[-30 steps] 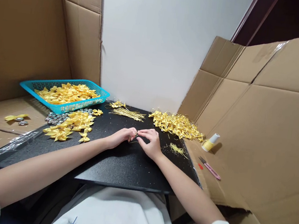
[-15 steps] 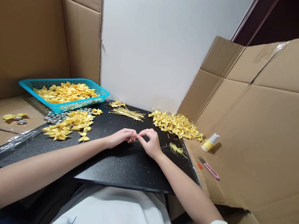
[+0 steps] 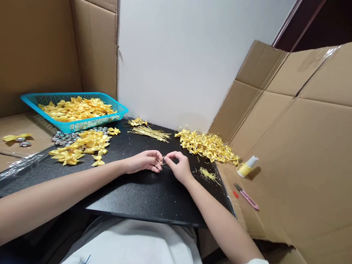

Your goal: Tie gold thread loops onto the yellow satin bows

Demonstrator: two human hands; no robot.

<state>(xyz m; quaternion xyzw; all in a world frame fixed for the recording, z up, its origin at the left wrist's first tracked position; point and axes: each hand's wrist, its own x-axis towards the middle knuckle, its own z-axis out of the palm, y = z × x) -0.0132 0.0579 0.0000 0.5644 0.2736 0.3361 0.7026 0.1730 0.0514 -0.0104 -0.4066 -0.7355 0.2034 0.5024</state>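
Above the black table, a thin gold cord (image 3: 163, 161) runs in a small curve between my two hands. My right hand (image 3: 179, 166) pinches it between thumb and index finger. Close by on the left, my left hand (image 3: 144, 162) has its fingers bent round the cord's other side; the exact grip is partly hidden behind the fingers. Straight gold cords (image 3: 150, 133) lie in a bundle beyond the hands. Right of them is a heap of small gold bows with cord loops (image 3: 206, 146). Yellow ribbon bows (image 3: 92, 142) are spread out on the left.
A blue basket (image 3: 96, 117) full of yellow bows stands at the back left, with silver buttons (image 3: 65, 138) before it. Cord scraps (image 3: 208, 174) lie right of my hands. Farther right are a thread spool (image 3: 247, 166) and pink snips (image 3: 248, 197). Cardboard walls flank the table.
My hands have drawn slightly apart, and the fingers of my left hand have loosened from their tight pinch. The cord's curve now shows between them.
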